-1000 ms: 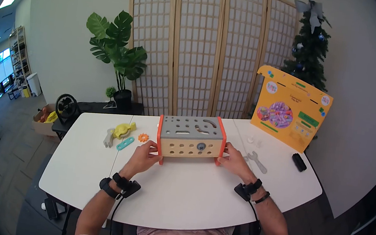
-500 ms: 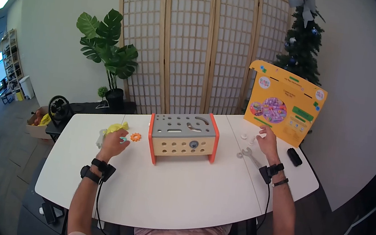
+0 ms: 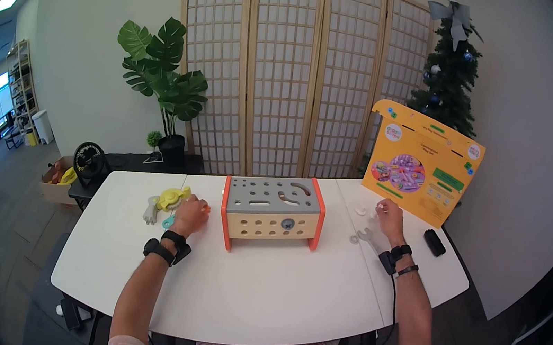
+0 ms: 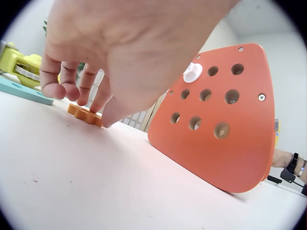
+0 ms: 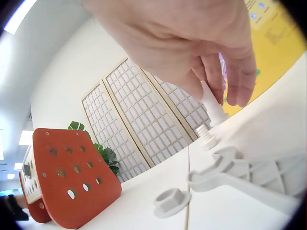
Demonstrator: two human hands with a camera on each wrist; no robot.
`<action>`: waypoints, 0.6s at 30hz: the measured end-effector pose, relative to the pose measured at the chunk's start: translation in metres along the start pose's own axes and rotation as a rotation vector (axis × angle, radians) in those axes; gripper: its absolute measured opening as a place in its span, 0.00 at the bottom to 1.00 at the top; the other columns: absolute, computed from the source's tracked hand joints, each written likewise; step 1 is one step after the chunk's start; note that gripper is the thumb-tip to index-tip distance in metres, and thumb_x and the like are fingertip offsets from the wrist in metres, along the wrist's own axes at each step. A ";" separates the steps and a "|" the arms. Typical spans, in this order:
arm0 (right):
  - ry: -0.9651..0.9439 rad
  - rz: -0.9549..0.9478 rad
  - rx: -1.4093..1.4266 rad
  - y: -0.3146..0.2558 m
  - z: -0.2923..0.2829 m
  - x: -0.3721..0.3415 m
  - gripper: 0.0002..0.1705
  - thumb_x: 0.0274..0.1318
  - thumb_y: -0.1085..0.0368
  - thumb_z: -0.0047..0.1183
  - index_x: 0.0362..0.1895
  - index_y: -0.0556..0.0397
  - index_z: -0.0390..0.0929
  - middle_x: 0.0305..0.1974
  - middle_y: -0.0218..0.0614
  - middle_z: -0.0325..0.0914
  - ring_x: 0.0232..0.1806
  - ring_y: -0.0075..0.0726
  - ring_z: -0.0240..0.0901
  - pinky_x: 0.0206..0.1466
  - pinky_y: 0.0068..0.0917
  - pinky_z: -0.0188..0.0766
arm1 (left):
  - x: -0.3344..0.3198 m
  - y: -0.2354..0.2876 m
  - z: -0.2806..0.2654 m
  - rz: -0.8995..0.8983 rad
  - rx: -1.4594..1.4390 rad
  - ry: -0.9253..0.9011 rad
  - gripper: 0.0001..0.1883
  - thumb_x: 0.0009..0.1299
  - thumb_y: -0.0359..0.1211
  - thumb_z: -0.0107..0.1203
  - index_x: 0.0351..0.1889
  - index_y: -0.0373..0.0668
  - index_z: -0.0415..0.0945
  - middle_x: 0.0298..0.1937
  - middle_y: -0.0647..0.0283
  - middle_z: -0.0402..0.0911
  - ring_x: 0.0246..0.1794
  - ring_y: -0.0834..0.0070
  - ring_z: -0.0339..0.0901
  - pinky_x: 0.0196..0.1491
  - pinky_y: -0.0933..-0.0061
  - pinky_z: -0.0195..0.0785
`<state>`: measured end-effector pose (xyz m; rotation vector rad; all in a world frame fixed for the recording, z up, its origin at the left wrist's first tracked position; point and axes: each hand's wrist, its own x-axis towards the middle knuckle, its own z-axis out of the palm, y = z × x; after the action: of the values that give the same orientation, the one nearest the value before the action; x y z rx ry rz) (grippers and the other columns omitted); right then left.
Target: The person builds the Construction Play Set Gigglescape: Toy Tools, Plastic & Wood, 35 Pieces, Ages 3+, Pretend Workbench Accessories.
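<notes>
Toy workbench (image 3: 275,207) mid-worktop (image 3: 260,296). To its left: gear (image 4: 85,115) under left hand (image 3: 194,217), flat strip (image 4: 21,90) farther left. To its right: nut (image 5: 171,202) just left of wrench (image 5: 244,173); screw (image 5: 206,139) behind wrench, peg (image 5: 212,106) behind screw, at right hand (image 3: 390,220). Carton (image 3: 420,167) at back right, case (image 3: 434,243) near right edge. Folding screen (image 3: 286,76) behind worktop, potted plant (image 3: 166,81) left.

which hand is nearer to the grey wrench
Right. The right hand is just beyond the grey wrench, at a white peg; the left hand is on the workbench's other side, at an orange gear.
</notes>
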<state>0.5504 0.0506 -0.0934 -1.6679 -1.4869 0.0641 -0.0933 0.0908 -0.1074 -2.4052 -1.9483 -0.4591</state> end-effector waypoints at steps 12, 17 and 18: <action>-0.265 0.137 0.637 -0.112 -0.054 -0.061 0.08 0.77 0.72 0.56 0.55 0.55 0.77 0.48 0.35 0.74 0.42 0.29 0.85 0.45 0.29 0.94 | -0.011 -0.017 -0.004 0.029 -0.268 -0.004 0.20 0.63 0.31 0.74 0.54 0.45 0.87 0.49 0.54 0.89 0.53 0.50 0.86 0.57 0.57 0.80; -0.385 0.149 0.684 -0.144 -0.065 -0.086 0.08 0.74 0.74 0.60 0.53 0.54 0.78 0.47 0.37 0.78 0.45 0.32 0.88 0.45 0.29 0.93 | -0.029 -0.005 -0.024 -0.061 -0.449 0.080 0.19 0.60 0.32 0.81 0.47 0.38 0.88 0.41 0.61 0.89 0.45 0.67 0.87 0.48 0.66 0.79; -0.437 0.110 0.668 -0.139 -0.062 -0.087 0.09 0.74 0.73 0.61 0.53 0.56 0.80 0.46 0.37 0.81 0.45 0.31 0.88 0.45 0.28 0.92 | -0.033 -0.002 -0.032 -0.060 -0.448 0.081 0.19 0.60 0.32 0.81 0.47 0.38 0.88 0.41 0.61 0.89 0.45 0.67 0.87 0.48 0.66 0.79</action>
<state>0.4521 -0.0695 -0.0117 -1.2167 -1.4530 0.9326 -0.1081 0.0531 -0.0845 -2.5152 -2.0664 -1.0826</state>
